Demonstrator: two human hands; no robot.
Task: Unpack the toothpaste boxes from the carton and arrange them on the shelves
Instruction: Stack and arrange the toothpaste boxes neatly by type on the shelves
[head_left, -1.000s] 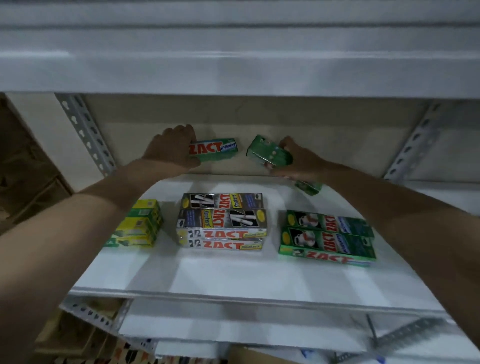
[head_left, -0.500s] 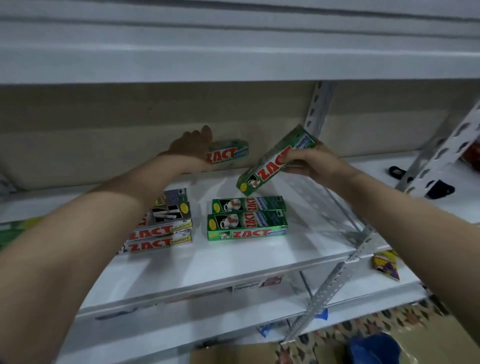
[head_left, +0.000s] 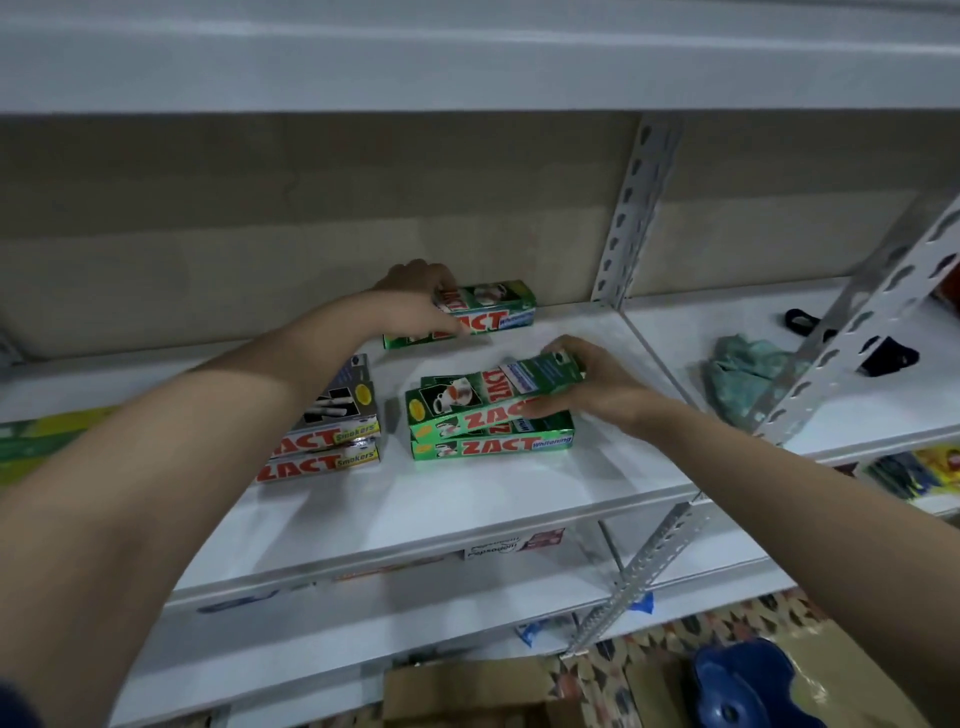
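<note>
Covering the near end of a green Zact box (head_left: 488, 314) at the back of the white shelf (head_left: 467, 499), the left hand (head_left: 415, 301) holds it; its fingertips are hidden. Right hand (head_left: 592, 384) grips a tilted green Zact box (head_left: 488, 400) atop the green stack (head_left: 493, 444). Left of that stack, the forearm cuts off the Zact Smokers boxes (head_left: 332, 441). Right of it lie a crumpled teal cloth (head_left: 748, 379) and black clips (head_left: 888, 356); a carton (head_left: 467, 696) sits below.

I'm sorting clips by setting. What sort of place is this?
Probably a small shop or stockroom: white shelves on slotted metal uprights, stacks of Zact toothpaste boxes, more packaged goods on the next bay, and an open carton on the floor.
</note>
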